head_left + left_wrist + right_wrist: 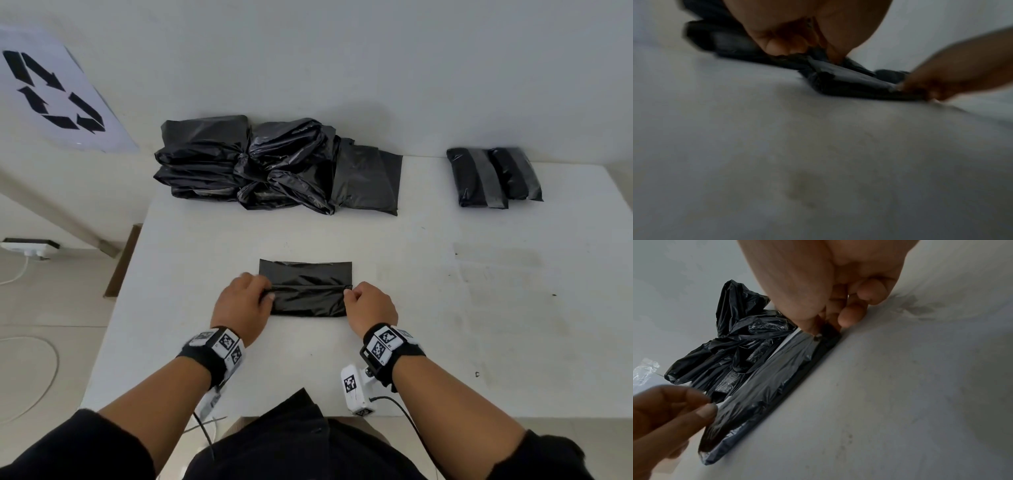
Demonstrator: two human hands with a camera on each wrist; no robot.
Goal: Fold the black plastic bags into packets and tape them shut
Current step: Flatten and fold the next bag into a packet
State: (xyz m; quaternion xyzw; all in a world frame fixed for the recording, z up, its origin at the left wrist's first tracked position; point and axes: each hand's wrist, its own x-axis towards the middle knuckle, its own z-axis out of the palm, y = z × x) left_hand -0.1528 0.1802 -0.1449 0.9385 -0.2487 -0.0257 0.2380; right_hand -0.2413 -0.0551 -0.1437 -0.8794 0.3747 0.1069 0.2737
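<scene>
A black plastic bag (306,287) lies partly folded on the white table (445,308) in front of me, its near part doubled over the far part. My left hand (265,294) pinches the fold's left end, blurred in the left wrist view as the left hand (813,53) on the bag (849,79). My right hand (349,295) pinches the right end; the right wrist view shows the right hand (818,332) with thumb and finger on the bag's (764,382) corner. A pile of loose black bags (274,168) sits at the back.
Two taped black packets (493,178) lie at the back right of the table. A sheet with a recycling symbol (51,89) hangs on the wall at left. A white power strip (30,246) and cables lie on the floor to the left.
</scene>
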